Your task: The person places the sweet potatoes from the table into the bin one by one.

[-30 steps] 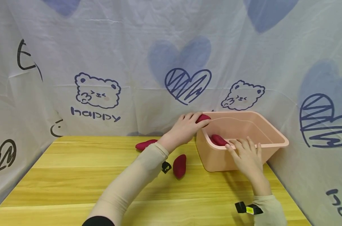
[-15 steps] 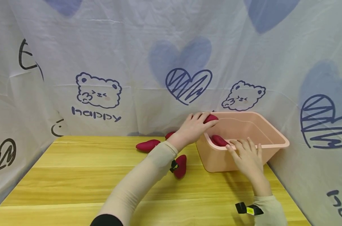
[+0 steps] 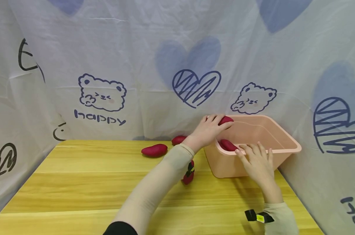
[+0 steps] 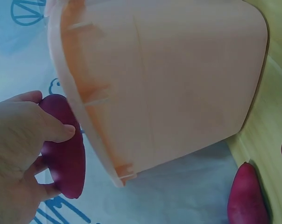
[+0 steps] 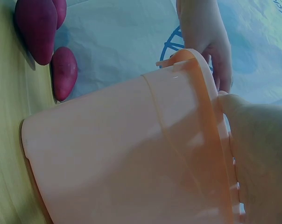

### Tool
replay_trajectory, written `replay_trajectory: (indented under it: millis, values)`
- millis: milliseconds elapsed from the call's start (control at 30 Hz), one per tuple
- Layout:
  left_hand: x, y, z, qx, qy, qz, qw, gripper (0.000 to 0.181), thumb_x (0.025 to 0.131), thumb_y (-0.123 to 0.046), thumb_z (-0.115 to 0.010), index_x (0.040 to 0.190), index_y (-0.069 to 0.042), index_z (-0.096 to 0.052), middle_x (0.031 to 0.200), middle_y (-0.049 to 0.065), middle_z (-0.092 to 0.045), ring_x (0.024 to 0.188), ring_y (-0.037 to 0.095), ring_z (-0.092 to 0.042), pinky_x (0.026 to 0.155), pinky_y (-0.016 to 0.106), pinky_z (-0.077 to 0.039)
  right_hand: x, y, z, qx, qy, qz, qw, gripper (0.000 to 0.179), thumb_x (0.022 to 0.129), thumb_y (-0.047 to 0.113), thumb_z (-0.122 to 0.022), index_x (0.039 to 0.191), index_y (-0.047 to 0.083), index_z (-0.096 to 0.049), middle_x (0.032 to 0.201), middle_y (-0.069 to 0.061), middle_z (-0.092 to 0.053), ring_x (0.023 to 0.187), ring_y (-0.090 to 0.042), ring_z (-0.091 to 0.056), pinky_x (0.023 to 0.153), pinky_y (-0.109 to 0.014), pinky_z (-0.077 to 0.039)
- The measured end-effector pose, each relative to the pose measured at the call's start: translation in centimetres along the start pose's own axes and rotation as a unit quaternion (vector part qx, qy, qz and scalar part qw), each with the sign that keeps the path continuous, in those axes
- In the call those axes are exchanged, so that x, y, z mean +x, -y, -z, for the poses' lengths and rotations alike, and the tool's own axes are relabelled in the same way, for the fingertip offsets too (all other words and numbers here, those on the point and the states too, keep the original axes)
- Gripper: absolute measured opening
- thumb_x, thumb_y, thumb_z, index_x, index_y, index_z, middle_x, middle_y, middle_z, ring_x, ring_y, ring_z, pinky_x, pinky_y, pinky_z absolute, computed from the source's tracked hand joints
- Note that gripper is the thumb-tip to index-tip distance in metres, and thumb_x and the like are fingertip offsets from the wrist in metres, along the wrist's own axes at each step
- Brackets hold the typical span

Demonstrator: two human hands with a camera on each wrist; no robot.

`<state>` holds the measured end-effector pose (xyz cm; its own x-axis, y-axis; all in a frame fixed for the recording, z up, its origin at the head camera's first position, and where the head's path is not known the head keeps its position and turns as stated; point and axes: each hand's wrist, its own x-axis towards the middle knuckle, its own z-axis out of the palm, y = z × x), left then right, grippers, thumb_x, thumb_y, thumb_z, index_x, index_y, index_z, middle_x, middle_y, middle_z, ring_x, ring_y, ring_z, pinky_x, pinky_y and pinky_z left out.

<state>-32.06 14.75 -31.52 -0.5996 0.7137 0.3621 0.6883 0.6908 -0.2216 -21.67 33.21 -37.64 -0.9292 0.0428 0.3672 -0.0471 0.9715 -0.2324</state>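
My left hand [image 3: 206, 132] grips a dark red sweet potato [image 4: 66, 151] above the left rim of a pink plastic bin [image 3: 239, 166]. In the left wrist view, the thumb lies across its side and the fingers curl behind it, right by the rim. My right hand [image 3: 257, 164] rests on the bin's front rim, fingers spread and reaching over the edge. Inside the bin, another sweet potato [image 3: 228, 145] lies near the left front corner.
On the wooden table [image 3: 86, 182], one sweet potato [image 3: 154, 150] lies left of the bin and another [image 3: 178, 140] by the back edge. A third [image 3: 188, 178] is partly hidden behind the left wrist's black strap. A printed cloth [image 3: 148, 65] hangs behind and at both sides.
My left hand has moved right with its sweet potato, from the bin's left edge to over the rim. The back sweet potato has come into sight. My right hand has stayed put.
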Motion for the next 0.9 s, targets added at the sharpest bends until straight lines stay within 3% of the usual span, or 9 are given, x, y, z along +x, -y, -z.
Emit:
replay_trajectory:
  millis: [367,633,900]
  values:
    - [1.8,-1.2,-1.7,0.013,-0.012,0.005,0.9998,0.048,0.098,-0.017,-0.031,0.137,-0.043,-0.023,0.146,0.001,-0.023,0.128,0.024,-0.032,0.093,0.043,-0.031,0.0,0.0,0.0,0.004,-0.003,0.003,1.0000,0.058,0.091,0.057,-0.025,0.128,0.017,-0.046,0.134,-0.014,-0.040,0.133,-0.041,-0.014,0.102,-0.062,0.010]
    - [2.1,-1.5,-2.1,0.024,0.009,-0.010,0.9996,0.051,0.098,-0.011,-0.027,0.139,-0.042,-0.020,0.146,-0.001,-0.020,0.131,0.021,-0.026,0.103,0.045,-0.027,-0.2,0.2,-0.1,0.002,-0.005,0.014,0.9999,0.057,0.092,0.055,-0.026,0.127,0.015,-0.047,0.133,-0.015,-0.041,0.131,-0.043,-0.017,0.102,-0.064,0.005]
    - [2.3,-1.8,-2.0,0.044,0.034,-0.018,0.9983,0.058,0.095,-0.009,-0.037,0.139,-0.043,-0.016,0.145,-0.003,-0.017,0.132,0.021,-0.023,0.102,0.046,-0.025,-0.2,0.2,0.2,0.004,-0.002,0.016,0.9999,0.057,0.092,0.054,-0.026,0.128,0.013,-0.045,0.134,-0.016,-0.039,0.132,-0.043,-0.016,0.102,-0.063,0.007]
